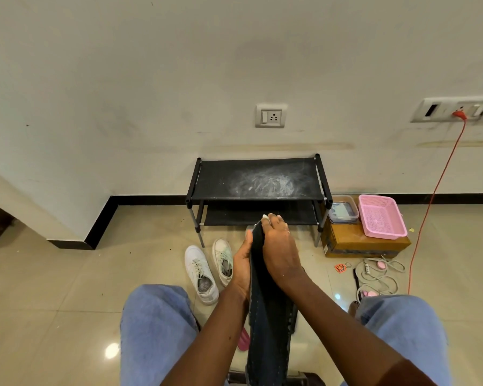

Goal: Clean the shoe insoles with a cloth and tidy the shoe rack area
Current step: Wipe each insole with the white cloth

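The left hand [241,266] grips the long dark blue cloth with dotted stitching [268,316] from its left side, thumb and fingers curled round the edge. The right hand [279,249] lies flat on top of the cloth, fingers fairly straight and pressing, whitened tips at its far end. The cloth runs back between both wrists and hangs down between the knees. Just left of the left hand, a pair of white lace-up sneakers [204,271] rests on the floor. Beyond the fingertips stands the black two-shelf shoe rack [258,179], its top shelf smeared white. Well right of the right hand, a pink plastic basket [381,217] sits on a brown cardboard box [360,243].
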A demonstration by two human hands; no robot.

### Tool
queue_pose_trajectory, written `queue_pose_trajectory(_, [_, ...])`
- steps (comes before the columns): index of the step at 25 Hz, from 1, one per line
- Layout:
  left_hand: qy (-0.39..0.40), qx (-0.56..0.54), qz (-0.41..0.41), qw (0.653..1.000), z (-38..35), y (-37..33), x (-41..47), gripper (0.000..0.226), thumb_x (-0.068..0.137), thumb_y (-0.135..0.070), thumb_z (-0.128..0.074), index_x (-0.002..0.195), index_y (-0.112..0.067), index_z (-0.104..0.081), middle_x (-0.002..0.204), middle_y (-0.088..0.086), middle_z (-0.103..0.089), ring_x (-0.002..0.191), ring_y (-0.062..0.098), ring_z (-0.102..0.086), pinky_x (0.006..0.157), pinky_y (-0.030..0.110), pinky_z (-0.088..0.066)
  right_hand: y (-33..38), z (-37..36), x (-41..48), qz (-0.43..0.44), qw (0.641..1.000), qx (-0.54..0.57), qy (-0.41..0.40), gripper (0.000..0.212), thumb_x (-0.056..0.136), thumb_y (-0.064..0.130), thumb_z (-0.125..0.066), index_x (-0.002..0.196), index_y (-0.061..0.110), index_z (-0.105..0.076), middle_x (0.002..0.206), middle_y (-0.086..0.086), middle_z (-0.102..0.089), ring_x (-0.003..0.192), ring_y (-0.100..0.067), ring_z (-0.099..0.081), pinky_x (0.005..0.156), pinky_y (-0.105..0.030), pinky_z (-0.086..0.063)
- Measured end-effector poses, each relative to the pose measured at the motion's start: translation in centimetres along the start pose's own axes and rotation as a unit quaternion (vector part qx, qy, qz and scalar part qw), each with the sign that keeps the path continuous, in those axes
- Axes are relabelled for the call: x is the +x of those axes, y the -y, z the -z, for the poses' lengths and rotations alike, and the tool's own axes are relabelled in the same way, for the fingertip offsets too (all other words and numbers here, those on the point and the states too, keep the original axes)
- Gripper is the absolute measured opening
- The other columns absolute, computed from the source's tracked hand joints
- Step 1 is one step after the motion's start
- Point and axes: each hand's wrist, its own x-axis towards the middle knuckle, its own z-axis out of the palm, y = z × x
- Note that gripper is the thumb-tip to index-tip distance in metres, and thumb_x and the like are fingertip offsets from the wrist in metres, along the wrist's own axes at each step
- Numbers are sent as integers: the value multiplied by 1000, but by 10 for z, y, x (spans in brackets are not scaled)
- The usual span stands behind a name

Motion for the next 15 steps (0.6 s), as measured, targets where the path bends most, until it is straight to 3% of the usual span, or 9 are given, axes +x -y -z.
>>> queue_pose_trajectory(4, [1, 14, 7, 1000, 2, 3, 3, 60, 98, -45, -31, 80, -13, -79, 84, 10, -74, 72, 19, -72, 59, 25, -58, -3, 3, 7, -35, 999, 30, -8, 47, 96, 8, -39, 142, 7, -29, 147, -11, -32, 133, -25, -36, 107, -32, -33])
queue_pose_trajectory(7, [3, -2, 11, 1000, 3, 0, 3, 67, 97, -49, -27, 73, -14, -79, 79, 10, -74, 68, 19, -72, 55, 25, -57, -6, 0, 6, 9, 999, 46, -10, 45, 95, 3, -37, 139, 8, -36, 144, -8, -38, 131, -23, -39, 106, -29, -35])
queue_pose_trajectory(11, [-24, 31, 7, 999, 1, -8, 7, 69, 95, -59, -17, 93, -12, -68, 78, 9, -74, 68, 17, -72, 56, 24, -56, -5, -2, -2, 70, 996, 54, 22, 49, 93, -1, -37, 141, 11, -34, 149, -4, -32, 139, -15, -26, 111, -21, -18])
queue_pose_trajectory(14, [-61, 46, -7, 997, 0, -16, 9, 65, 97, -54, -14, 83, -7, -57, 65, 10, -70, 50, 13, -67, 41, 18, -49, 5, 1, -16, 123, 987, 85, 65, 53, 92, -3, -39, 141, 15, -34, 150, 1, -30, 139, -12, -26, 108, -14, -9])
queue_pose_trajectory(15, [-76, 53, -15, 996, 2, -19, 11, 64, 97, -54, -15, 84, -9, -58, 66, 9, -68, 52, 13, -67, 44, 18, -50, 8, 3, -22, 133, 984, 98, 71, 52, 92, -3, -40, 140, 16, -36, 149, 1, -33, 138, -11, -29, 108, -14, -11])
